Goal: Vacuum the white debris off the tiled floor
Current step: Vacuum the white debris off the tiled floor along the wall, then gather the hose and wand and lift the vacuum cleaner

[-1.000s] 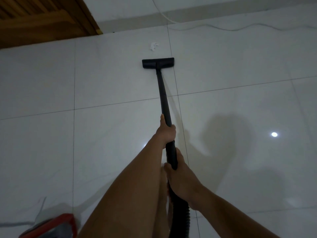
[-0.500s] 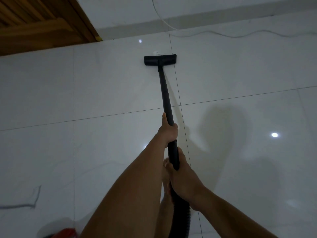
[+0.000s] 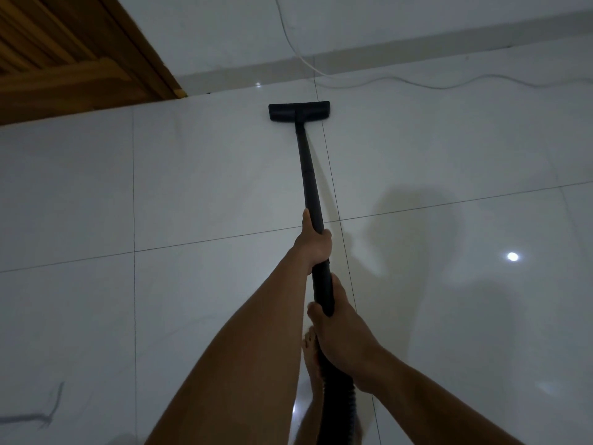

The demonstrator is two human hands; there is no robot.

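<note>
The fingers point(image 3: 325, 235) of the left hand point(image 3: 316, 248) are curled tight round the black wand point(image 3: 308, 175), with the thumb laid up along the tube. Just below, toward six o'clock, the right hand point(image 3: 341, 335) wraps the thicker cuff where the ribbed hose point(image 3: 340, 406) joins, its fingers closed round it too. From both hands the wand runs straight out to twelve o'clock and ends in the floor head point(image 3: 299, 111), which sits flat on the tiled floor point(image 3: 208, 187) near the foot of the wall. No white debris shows on the tiles, and whether any lies under the head cannot be told. A pale cable point(image 3: 401, 80) trails by the wall at one o'clock, and a wooden door point(image 3: 64, 65) stands at ten. The wand looks stiff and light, and should glide easily on glossy tile. One hand high for steering and one at the cuff for pushing seems the right hold.
</note>
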